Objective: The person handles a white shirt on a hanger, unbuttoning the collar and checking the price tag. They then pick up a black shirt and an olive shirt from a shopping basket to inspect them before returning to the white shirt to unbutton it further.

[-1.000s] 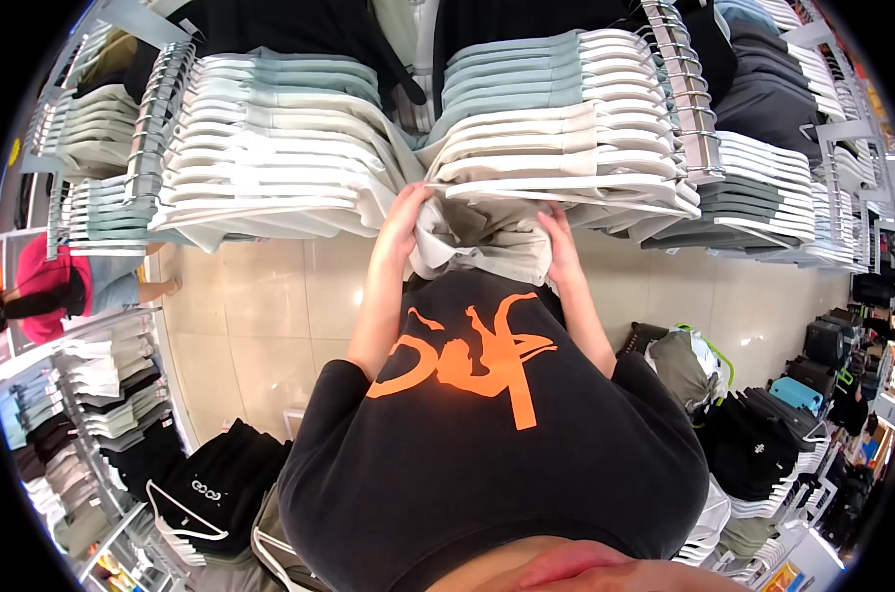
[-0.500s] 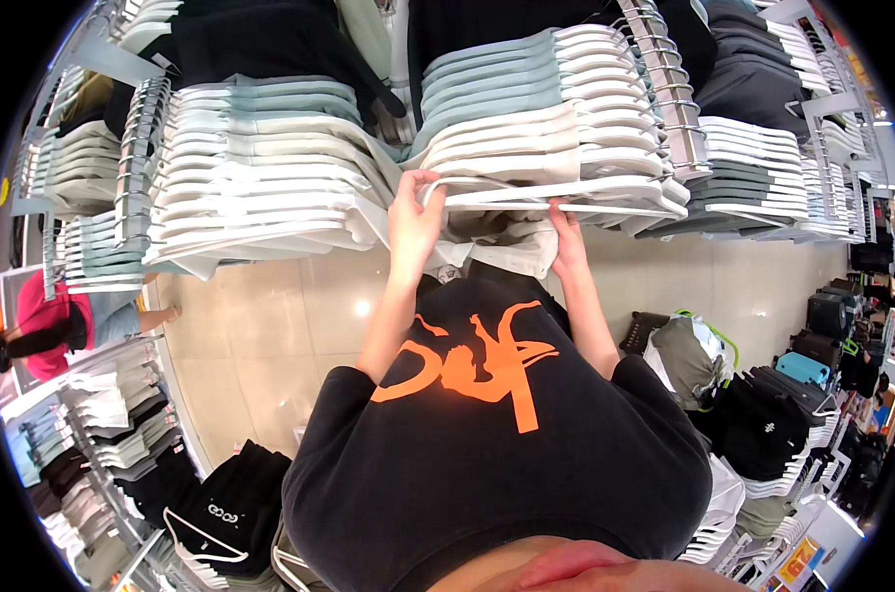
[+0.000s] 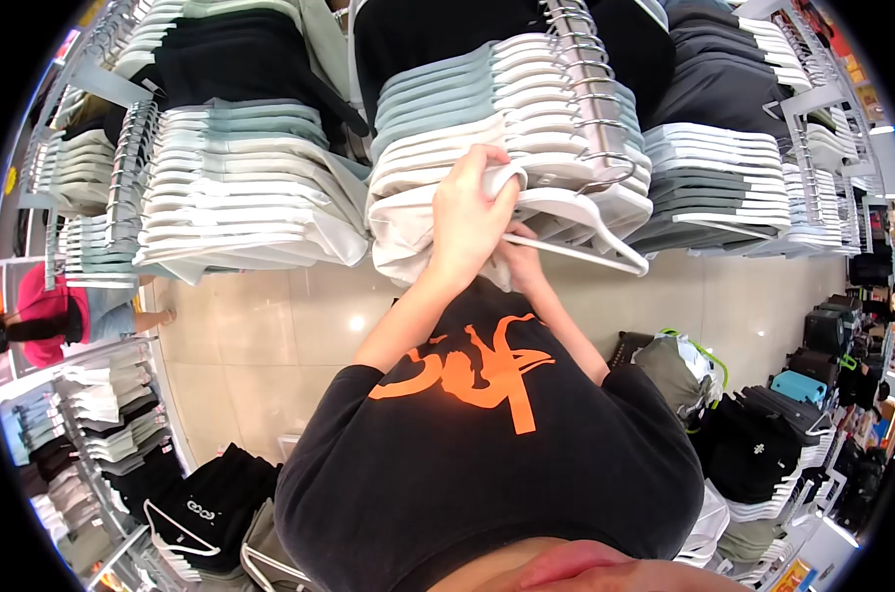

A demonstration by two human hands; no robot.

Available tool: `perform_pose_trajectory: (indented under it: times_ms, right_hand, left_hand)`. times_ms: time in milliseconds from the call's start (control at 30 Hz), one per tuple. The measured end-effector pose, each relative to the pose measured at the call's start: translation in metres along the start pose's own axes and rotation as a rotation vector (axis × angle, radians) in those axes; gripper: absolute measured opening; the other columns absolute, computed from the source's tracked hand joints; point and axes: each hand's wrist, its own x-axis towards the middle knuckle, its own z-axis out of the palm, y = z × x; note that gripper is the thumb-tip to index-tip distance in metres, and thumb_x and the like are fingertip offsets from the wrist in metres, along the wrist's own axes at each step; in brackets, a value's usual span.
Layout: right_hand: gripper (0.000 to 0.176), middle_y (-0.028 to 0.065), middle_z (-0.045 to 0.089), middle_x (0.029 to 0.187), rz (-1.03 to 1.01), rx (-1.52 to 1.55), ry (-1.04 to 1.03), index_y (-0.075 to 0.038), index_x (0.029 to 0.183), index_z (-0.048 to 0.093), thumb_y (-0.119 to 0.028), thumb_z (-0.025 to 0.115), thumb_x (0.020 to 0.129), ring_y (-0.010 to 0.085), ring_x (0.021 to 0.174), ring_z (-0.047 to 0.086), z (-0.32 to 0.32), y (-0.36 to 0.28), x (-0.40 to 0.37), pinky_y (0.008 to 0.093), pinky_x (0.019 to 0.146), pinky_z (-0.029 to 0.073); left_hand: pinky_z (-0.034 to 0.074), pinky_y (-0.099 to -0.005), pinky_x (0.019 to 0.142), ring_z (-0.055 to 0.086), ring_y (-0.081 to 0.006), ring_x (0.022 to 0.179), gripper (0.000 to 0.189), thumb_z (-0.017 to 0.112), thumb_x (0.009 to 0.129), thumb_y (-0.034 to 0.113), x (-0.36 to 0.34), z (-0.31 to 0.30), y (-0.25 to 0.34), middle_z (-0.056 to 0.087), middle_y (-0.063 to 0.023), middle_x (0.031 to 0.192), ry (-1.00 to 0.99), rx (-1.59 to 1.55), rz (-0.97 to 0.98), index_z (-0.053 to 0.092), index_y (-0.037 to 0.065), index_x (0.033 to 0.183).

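My left hand (image 3: pixel 470 215) is closed on an off-white shirt (image 3: pixel 400 247), its fingers and thumb pinching the cloth over one end of a white hanger (image 3: pixel 566 205). The hanger sits askew at the front of the rack, and its right arm is bare of cloth. Below and to the right, my right hand (image 3: pixel 522 259) is closed round the hanger's lower bar, close to the shirt; some of its fingers are hidden. Right behind both hands hangs a row of pale and mint shirts (image 3: pixel 437 99) on white hangers.
A metal rail (image 3: pixel 597 109) with hooks runs away from me above the hangers. More shirts (image 3: pixel 240 187) hang to the left, and grey ones (image 3: pixel 714 187) to the right. A person (image 3: pixel 48 316) in pink is at far left. A filled bag (image 3: pixel 676 370) stands on the floor.
My left hand has moved right and up and now pinches the shirt at the hanger. My right hand has moved left and lower. The hanger's right end has come down and left.
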Motion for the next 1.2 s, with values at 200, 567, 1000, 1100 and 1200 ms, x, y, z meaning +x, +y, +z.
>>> perform_pose_trajectory:
  times_ms: [200, 567, 1000, 1100, 1200]
  right_hand:
    - [0.012, 0.0062, 0.062, 0.081, -0.019, -0.472, 0.079, 0.0, 0.086, 0.062, -0.008, 0.064, 0.077, 0.0086, 0.072, 0.055, 0.011, -0.034, -0.015, 0.0216, 0.063, 0.044]
    - [0.015, 0.0064, 0.062, 0.083, -0.116, -0.339, -0.172, 0.0, 0.09, 0.062, -0.008, 0.062, 0.078, 0.0086, 0.073, 0.056, -0.022, -0.016, -0.012, 0.0223, 0.063, 0.045]
    - [0.04, 0.0078, 0.061, 0.09, -0.138, 0.081, -0.2, -0.003, 0.116, 0.047, -0.002, 0.059, 0.078, 0.0094, 0.082, 0.057, -0.2, -0.063, -0.019, 0.0236, 0.074, 0.044]
    - [0.026, 0.0004, 0.059, 0.085, -0.052, -0.173, -0.168, -0.002, 0.105, 0.055, -0.005, 0.059, 0.08, 0.0053, 0.078, 0.052, -0.234, -0.073, -0.018, 0.0185, 0.069, 0.04]
    - [0.018, -0.001, 0.059, 0.083, -0.017, -0.098, -0.126, -0.001, 0.098, 0.059, -0.007, 0.059, 0.081, 0.0044, 0.076, 0.051, -0.243, -0.072, -0.027, 0.0178, 0.068, 0.04]
  left_hand:
    - [0.045, -0.0383, 0.064, 0.057, -0.0306, 0.071, 0.02, 0.057, 0.073, 0.01, -0.013, 0.039, 0.047, 0.057, -0.0134, 0.083, -0.058, 0.015, -0.072, 0.052, 0.007, 0.093]
    - [0.038, -0.0391, 0.077, 0.044, -0.0307, 0.088, 0.034, 0.064, 0.068, 0.021, -0.042, 0.103, 0.059, 0.047, -0.0132, 0.094, 0.326, 0.447, 0.017, 0.054, 0.006, 0.097]
    - [0.04, -0.0391, 0.08, 0.049, -0.0312, 0.091, 0.034, 0.068, 0.064, 0.02, -0.042, 0.116, 0.051, 0.049, -0.0121, 0.097, 0.413, 0.405, -0.011, 0.057, 0.01, 0.094]
    - [0.041, -0.0372, 0.079, 0.051, -0.0294, 0.092, 0.031, 0.067, 0.066, 0.02, -0.042, 0.118, 0.06, 0.05, -0.0113, 0.097, 0.405, 0.391, -0.05, 0.057, 0.01, 0.094]
    - [0.043, -0.0353, 0.075, 0.053, -0.0278, 0.089, 0.03, 0.066, 0.07, 0.021, -0.041, 0.12, 0.064, 0.05, -0.0109, 0.098, 0.404, 0.407, -0.032, 0.056, 0.008, 0.095]
